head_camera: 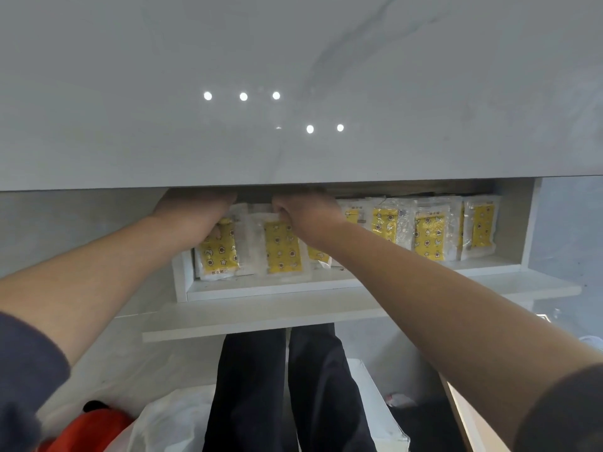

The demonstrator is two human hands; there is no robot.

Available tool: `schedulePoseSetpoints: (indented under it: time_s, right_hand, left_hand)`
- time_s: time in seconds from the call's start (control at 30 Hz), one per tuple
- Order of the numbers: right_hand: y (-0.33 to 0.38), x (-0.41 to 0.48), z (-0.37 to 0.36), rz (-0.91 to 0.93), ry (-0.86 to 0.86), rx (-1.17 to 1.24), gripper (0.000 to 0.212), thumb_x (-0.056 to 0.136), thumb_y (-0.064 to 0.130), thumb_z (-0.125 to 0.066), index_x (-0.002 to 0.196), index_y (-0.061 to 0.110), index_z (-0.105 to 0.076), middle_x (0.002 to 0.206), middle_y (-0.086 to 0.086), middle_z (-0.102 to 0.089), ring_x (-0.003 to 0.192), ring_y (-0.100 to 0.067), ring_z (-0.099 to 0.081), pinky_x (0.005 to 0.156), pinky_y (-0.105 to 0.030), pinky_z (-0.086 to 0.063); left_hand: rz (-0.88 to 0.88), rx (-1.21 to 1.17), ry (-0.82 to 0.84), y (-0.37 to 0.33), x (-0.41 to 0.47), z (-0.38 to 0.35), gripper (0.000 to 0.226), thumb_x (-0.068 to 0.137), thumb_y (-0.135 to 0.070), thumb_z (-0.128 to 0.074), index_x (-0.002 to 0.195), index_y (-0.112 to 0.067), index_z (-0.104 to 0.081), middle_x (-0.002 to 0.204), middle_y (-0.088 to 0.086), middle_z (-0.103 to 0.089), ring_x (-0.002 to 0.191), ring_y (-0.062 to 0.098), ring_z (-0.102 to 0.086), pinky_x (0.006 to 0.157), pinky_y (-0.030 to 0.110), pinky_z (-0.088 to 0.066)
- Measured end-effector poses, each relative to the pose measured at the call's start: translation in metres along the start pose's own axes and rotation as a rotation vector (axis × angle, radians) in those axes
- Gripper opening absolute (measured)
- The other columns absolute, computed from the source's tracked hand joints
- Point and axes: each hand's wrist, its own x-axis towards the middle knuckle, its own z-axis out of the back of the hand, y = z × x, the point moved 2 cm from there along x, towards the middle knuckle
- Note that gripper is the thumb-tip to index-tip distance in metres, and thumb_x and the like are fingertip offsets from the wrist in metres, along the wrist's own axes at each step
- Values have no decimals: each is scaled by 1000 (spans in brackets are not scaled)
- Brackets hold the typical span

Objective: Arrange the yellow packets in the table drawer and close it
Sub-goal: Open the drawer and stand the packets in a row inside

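A white drawer [326, 287] is pulled part way out from under the glossy grey tabletop [293, 93]. Several yellow packets in clear wrappers stand in a row inside it, from the left packet [219, 252] to the far right one [482, 230]. My left hand [195, 212] reaches into the drawer's left end, its fingers hidden under the table edge, over the left packet. My right hand [305, 212] pinches the top edge of the second packet [282, 251].
The drawer's front panel [261, 318] juts toward me just above my dark-trousered legs [287, 386]. On the floor lie a white plastic bag [169, 422], something red [94, 429] at the lower left and a wooden edge [463, 415] at the right.
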Motion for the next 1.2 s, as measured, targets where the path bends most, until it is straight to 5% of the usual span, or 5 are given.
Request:
schedulePoseSetpoints:
  time_s: [0.23,0.43,0.67,1.07,1.2]
  right_hand:
    - [-8,-6,-1,-81,-90,-144,17,90,6,-57,102,19,-59,83,-1,-53,81,-23,-57,64,-28,-42]
    - [-25,-13,0,-60,-43,-6,48,96,30,-49,143,27,-38,121,-6,-58,112,-28,-54,99,-38,-42]
    - [-69,-26,-8,-108,49,-67,52,93,24,-52,142,28,-38,139,-1,-49,127,-26,-45,110,-42,-29]
    - [-75,-27,-14,-63,-180,-55,22,97,30,-50,114,28,-65,129,3,-54,127,-24,-41,106,-41,-28]
    - [-81,-23,-3,-60,-129,-8,22,100,27,-45,112,23,-63,104,-4,-64,101,-26,-56,83,-32,-37]
  left_hand:
    - [-314,585,55,3,-3,-8,59,81,-29,-74,132,-19,-46,119,5,-56,103,25,-57,76,30,-46]
    - [-211,474,-60,-3,-7,-26,57,82,-34,-69,132,-18,-46,128,8,-51,113,29,-52,84,38,-48]
    - [-252,393,-56,-43,-4,-55,67,84,-54,-61,137,-18,-42,133,7,-52,120,27,-50,98,41,-39]
    - [-289,335,-271,-72,2,-63,19,91,-26,-59,101,-12,-68,109,9,-62,105,33,-52,88,42,-38]
    - [-268,262,-192,-71,8,-64,20,93,-25,-57,106,-16,-69,119,5,-57,115,30,-46,95,43,-33]
